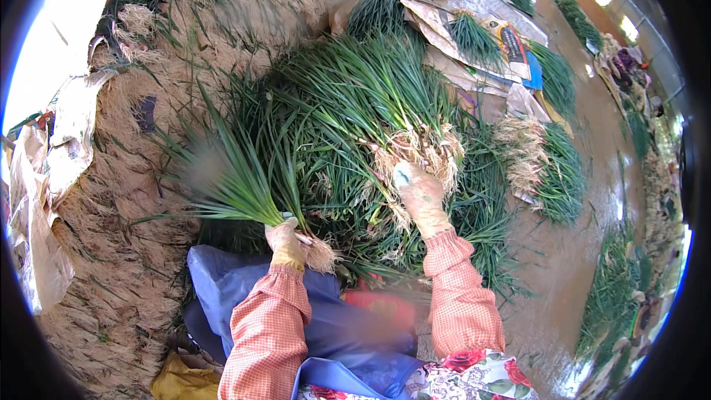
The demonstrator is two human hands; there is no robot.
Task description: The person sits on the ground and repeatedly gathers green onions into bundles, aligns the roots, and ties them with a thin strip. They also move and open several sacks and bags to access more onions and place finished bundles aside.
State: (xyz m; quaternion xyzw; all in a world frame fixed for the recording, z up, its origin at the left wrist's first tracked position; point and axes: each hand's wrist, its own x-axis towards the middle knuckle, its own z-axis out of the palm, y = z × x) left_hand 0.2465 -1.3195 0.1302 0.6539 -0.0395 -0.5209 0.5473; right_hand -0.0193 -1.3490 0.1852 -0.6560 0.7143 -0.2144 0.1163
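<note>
A bunch of green leafy plants with pale roots (244,183) is in my gloved left hand (286,238), its leaves fanning up and left and its roots pointing right. My gloved right hand (421,191) reaches to the root ends (422,147) of a large heap of the same plants (355,89). Its fingertips are among the roots, so I cannot tell whether they grip any. Checked sleeves cover both forearms, and a blue apron (355,333) lies over my lap below the heap.
Loose roots (128,266) cover the ground at left, beside a pale torn sack (72,133). Root-and-leaf bundles (541,164) lie at right on wet floor (533,278). More bundles rest on flattened sacks (439,33) at the top. A red object (383,305) sits near my knees.
</note>
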